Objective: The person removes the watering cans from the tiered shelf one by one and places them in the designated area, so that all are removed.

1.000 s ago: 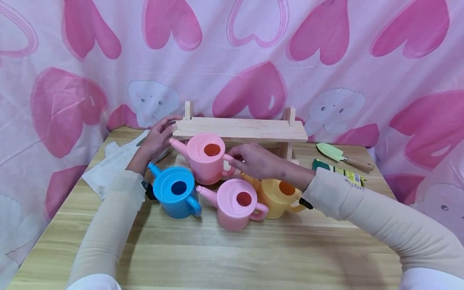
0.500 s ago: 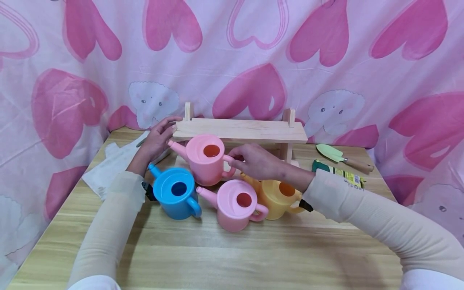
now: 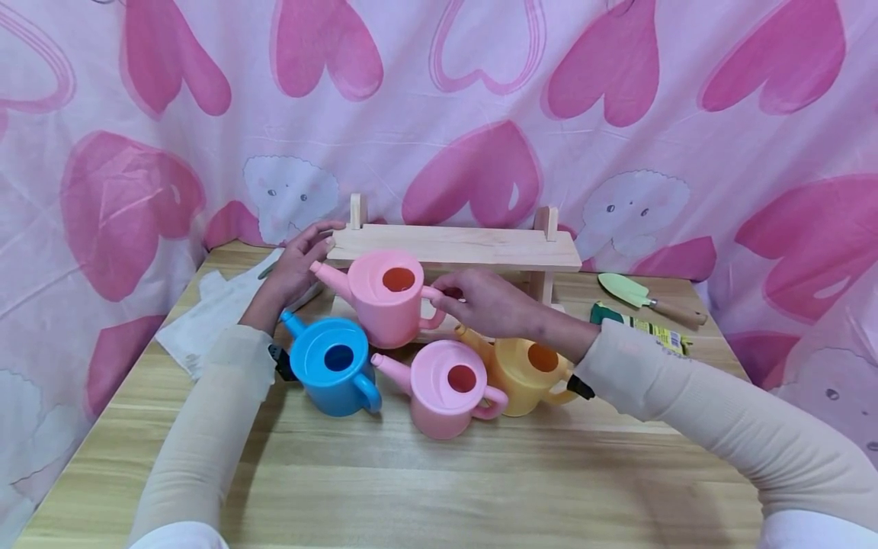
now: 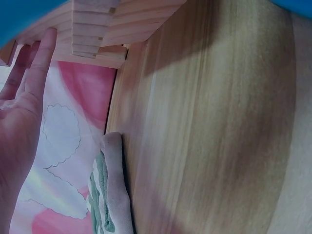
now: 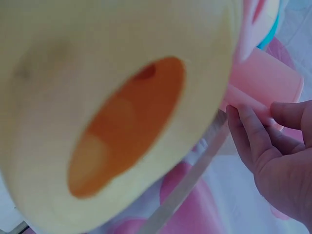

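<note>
My right hand (image 3: 487,303) pinches the handle of a pink watering can (image 3: 387,313), which stands upright in front of the wooden shelf (image 3: 446,245), spout to the left. In the right wrist view, fingers and thumb (image 5: 287,114) close on that handle. With fingers extended, my left hand (image 3: 296,267) touches the shelf's left end; the left wrist view shows its fingertips (image 4: 48,39) against the wood. Closer to me stand a blue watering can (image 3: 322,393), a second pink watering can (image 3: 439,415) and a yellow watering can (image 3: 514,393), partly hidden by my right arm.
A white cloth (image 3: 206,324) lies on the table (image 3: 439,488) at the left. On the right are a hand trowel (image 3: 627,290) with a wooden handle and a green and yellow packet (image 3: 658,332), partly covered by my sleeve. A pink heart-patterned curtain (image 3: 473,175) hangs behind.
The held pink watering can has shifted slightly left and up, with my right hand following. My left hand, the shelf and the other watering cans have stayed in place.
</note>
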Tool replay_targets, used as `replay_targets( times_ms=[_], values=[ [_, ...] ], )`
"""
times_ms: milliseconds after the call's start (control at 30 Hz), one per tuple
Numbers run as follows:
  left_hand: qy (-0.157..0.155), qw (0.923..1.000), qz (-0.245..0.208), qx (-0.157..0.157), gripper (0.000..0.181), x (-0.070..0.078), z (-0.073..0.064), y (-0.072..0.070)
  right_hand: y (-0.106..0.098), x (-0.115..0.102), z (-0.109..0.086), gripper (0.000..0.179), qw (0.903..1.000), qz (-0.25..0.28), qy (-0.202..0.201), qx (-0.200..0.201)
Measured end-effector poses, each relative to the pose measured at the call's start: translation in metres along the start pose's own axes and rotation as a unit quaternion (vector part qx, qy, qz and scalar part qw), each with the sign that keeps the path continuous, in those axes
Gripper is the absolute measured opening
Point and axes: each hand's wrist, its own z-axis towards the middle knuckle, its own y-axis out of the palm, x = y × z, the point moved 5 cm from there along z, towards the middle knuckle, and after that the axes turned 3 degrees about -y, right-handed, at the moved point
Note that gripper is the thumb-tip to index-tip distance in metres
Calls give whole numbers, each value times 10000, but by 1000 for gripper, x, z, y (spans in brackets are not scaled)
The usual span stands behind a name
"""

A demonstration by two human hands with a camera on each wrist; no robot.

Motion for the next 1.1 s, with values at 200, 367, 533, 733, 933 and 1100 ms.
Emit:
replay_targets(
  times_ms=[200, 367, 533, 733, 933, 1100],
  values=[
    [45, 10000, -72, -44, 45, 1, 0, 0, -16, -5, -2, 18, 9991, 9, -368, 222],
    [211, 9997, 72, -121, 48, 2, 0, -1, -34, -12, -8, 19, 9979, 110, -499, 404],
    [156, 9997, 88, -173, 58, 1, 0, 0, -49, -20, -19, 18, 9974, 210, -428, 542],
    [202, 9996, -56, -206, 50, 1, 0, 2, -71, -25, -41, 22, 9969, -19, -30, 784],
    [315, 9993, -25, -191, 44, 2, 0, 3, -89, -22, -66, 30, 9962, -16, 331, 808],
    [293, 9994, -17, -169, 47, 1, 2, 3, -103, -12, -94, 33, 9908, -86, 796, 1090]
  ],
)
